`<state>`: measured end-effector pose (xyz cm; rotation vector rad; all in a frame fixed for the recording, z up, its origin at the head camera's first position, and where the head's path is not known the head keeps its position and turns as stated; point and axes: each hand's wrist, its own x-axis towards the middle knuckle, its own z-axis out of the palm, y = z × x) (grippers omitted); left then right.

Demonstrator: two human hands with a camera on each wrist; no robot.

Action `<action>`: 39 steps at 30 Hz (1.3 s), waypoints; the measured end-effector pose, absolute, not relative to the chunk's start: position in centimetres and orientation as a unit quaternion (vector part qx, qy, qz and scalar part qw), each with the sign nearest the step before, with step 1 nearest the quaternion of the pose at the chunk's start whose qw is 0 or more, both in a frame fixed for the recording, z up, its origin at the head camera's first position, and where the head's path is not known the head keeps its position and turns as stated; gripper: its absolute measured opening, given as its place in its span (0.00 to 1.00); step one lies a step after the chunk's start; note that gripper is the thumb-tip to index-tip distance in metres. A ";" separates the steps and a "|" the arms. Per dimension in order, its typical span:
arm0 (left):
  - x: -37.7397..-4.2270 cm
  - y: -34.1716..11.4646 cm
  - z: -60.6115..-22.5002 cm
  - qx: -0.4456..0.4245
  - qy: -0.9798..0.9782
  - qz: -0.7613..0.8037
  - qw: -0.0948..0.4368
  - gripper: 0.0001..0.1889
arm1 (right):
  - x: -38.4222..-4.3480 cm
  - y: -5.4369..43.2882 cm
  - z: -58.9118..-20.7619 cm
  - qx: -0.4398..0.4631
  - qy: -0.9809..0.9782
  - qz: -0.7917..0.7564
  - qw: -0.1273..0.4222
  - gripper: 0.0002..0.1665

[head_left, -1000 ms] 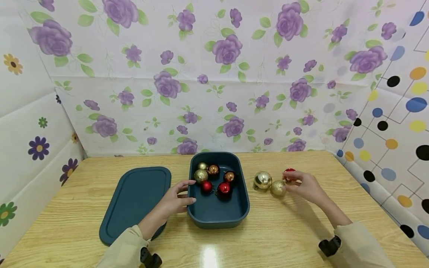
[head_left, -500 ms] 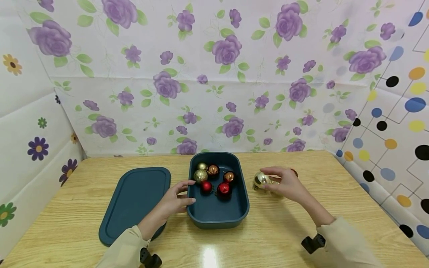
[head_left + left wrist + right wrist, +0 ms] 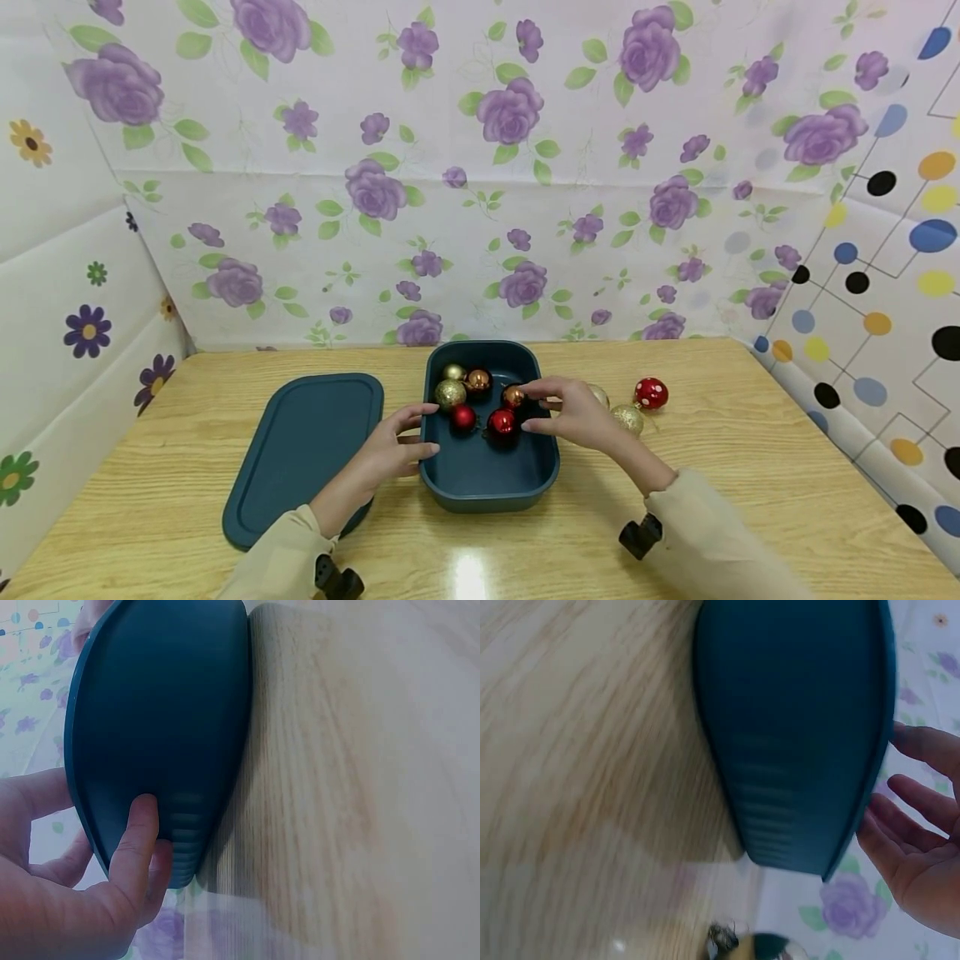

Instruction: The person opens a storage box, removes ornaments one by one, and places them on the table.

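A dark teal box point(image 3: 491, 503) sits mid-table with gold, copper and red ornaments inside. My left hand point(image 3: 382, 454) grips its left side; in the left wrist view some fingers press the outer wall point(image 3: 165, 735) while others pass behind the rim. Over the right rim is my right hand point(image 3: 581, 415), holding nothing, with thumb and index finger apart above the inside. Close to these fingertips are a copper ball point(image 3: 513, 395) and a shiny red ball point(image 3: 502, 422). The right wrist view shows the right hand point(image 3: 922, 832) along the far side of the rim.
A teal lid point(image 3: 311, 454) lies left of the box. On the right are a dotted red ball point(image 3: 651, 393), a glittery gold ball point(image 3: 627, 419) and a shiny gold ball point(image 3: 599, 394) partly behind the right hand. Flowered cloth point(image 3: 480, 250) stands behind the table.
My right hand has moved left from the dotted red ball, past the gold balls, to the box's right rim. The left hand, box and ornaments stay in place.
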<state>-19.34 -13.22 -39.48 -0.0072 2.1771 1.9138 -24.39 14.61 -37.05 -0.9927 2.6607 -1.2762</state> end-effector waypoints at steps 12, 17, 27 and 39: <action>-19.3 -13.3 -39.4 -0.001 0.744 0.656 0.125 0.27 | -25.2 11.8 -37.7 -0.363 0.882 -0.301 0.002 0.28; -19.3 -13.2 -39.4 0.001 0.746 0.655 0.122 0.27 | -25.4 10.9 -37.7 -0.364 0.898 -0.247 -0.002 0.27; -19.2 -13.2 -39.4 0.000 0.747 0.653 0.122 0.27 | -25.8 10.0 -38.2 -0.373 0.908 -0.192 -0.011 0.23; -19.2 -13.2 -39.4 0.001 0.747 0.654 0.122 0.27 | -26.0 9.9 -38.4 -0.377 0.909 -0.178 -0.018 0.21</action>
